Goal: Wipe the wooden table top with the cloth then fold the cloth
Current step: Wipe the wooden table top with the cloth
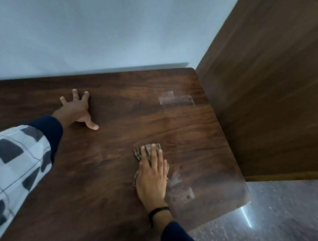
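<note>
We pressed the cloth (147, 152) flat under our right hand (152, 177), grip open, near the tabletop's (118, 203) right edge. Our left hand (76, 109) lay spread and empty, bracing. Even pressure over the tape patches (176, 99) would probably wipe best.

One wooden table top (127, 121), one cloth (147, 152), two hands, three patches of clear tape (176, 99).

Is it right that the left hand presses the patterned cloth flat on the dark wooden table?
Not quite: the head view shows the right hand pressing the brown patterned cloth flat on the dark wooden table. The left hand rests bare.
</note>
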Motion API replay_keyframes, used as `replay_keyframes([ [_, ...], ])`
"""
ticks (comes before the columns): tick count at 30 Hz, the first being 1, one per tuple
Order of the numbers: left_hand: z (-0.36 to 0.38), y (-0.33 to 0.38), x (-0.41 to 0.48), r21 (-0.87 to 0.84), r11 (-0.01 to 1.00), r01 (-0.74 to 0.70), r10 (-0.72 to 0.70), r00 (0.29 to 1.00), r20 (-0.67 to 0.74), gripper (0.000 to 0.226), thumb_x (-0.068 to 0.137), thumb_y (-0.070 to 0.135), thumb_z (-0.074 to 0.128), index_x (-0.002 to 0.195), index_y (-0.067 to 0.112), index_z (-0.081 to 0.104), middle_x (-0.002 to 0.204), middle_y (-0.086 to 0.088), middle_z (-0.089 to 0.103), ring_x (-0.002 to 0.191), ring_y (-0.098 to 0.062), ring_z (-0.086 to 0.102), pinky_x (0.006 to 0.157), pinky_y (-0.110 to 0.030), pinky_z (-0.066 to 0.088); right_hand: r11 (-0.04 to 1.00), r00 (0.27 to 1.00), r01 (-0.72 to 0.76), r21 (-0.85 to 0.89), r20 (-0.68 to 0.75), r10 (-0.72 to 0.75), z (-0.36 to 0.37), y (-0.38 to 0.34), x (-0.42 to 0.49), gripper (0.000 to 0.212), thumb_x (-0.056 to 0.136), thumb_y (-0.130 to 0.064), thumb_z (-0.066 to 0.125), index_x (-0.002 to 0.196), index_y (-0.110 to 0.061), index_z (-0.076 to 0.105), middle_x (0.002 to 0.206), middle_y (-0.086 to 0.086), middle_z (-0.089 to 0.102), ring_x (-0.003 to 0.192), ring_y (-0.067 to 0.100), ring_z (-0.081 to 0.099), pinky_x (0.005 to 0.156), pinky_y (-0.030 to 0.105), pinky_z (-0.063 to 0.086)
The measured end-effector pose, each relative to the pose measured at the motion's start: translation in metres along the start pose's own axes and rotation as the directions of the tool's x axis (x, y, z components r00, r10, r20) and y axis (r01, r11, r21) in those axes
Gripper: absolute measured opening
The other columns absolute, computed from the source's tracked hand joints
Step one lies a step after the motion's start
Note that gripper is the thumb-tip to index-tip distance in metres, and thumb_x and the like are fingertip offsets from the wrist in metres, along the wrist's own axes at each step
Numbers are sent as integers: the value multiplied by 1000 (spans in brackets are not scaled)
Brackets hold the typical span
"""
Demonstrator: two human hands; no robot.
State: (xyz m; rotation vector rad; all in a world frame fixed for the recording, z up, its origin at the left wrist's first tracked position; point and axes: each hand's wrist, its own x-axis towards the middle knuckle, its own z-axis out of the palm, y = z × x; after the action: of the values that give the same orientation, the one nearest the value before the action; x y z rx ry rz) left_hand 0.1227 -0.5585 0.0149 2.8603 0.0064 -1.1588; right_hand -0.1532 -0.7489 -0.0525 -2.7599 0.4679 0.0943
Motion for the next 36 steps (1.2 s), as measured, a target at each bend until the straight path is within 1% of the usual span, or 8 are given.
replay_keyframes([
  [3,4,-4,4,-1,1000,1,-1,1000,-13,154,51,52,93,154,29,-20,159,-8,-31,143,-54,-14,115,-65,10,996,996,84,-30,43,-83,-14,12,35,59,105,-28,34,161,-35,18,171,-2,9,158,24,4,125,51,12],
  [9,4,-3,3,-11,1000,13,-13,1000,-23,155,50,50,94,154,30,-18,159,-6,-31,143,-53,-14,114,-67,13,978,975,-207,6,-78,207,-22,45,-3,55,107,-32,29,161,-35,19,171,-2,7,158,24,7,125,51,15],
  [15,3,1,-9,-64,998,26,-29,999,-41,149,54,46,94,156,30,-13,161,-5,-26,145,-50,-14,114,-66,14,996,997,79,-31,15,-79,-13,21,10,55,106,-35,25,161,-39,19,171,-6,9,158,21,3,125,49,12],
  [20,29,-8,-25,-175,984,-45,-2,966,-259,133,58,38,94,158,28,6,164,-3,-13,146,-41,-19,112,-70,13,988,988,-153,-10,-25,153,-24,74,-9,52,109,-37,24,161,-39,18,171,-4,4,158,22,4,126,48,9],
  [25,57,8,-57,13,989,-144,131,855,-502,92,75,35,83,149,12,34,164,-13,10,148,-44,-2,112,-70,14,999,999,-30,15,-29,31,-10,61,-77,53,105,-36,27,157,-36,33,169,-2,22,156,25,16,122,50,17],
  [27,78,32,-79,2,982,-191,174,890,-421,99,73,49,81,151,14,32,164,-12,10,149,-42,3,113,-67,17,999,999,-32,25,-9,32,-14,59,-71,52,107,-36,25,159,-37,28,170,-4,12,158,22,5,126,50,11],
  [31,131,81,-116,-47,984,-173,174,985,23,141,56,71,81,157,28,-8,162,-3,-24,147,-43,-15,117,-62,12,999,1000,-5,33,17,4,-18,66,-73,51,108,-35,32,159,-34,30,170,-2,16,157,24,9,125,51,17],
  [36,160,95,-135,-82,989,-123,128,990,57,149,58,50,91,151,36,-24,151,9,-45,143,-39,-30,113,-68,9,985,987,161,-63,37,-158,-30,102,-63,52,110,-36,30,161,-36,23,170,-5,15,157,22,10,125,51,18],
])
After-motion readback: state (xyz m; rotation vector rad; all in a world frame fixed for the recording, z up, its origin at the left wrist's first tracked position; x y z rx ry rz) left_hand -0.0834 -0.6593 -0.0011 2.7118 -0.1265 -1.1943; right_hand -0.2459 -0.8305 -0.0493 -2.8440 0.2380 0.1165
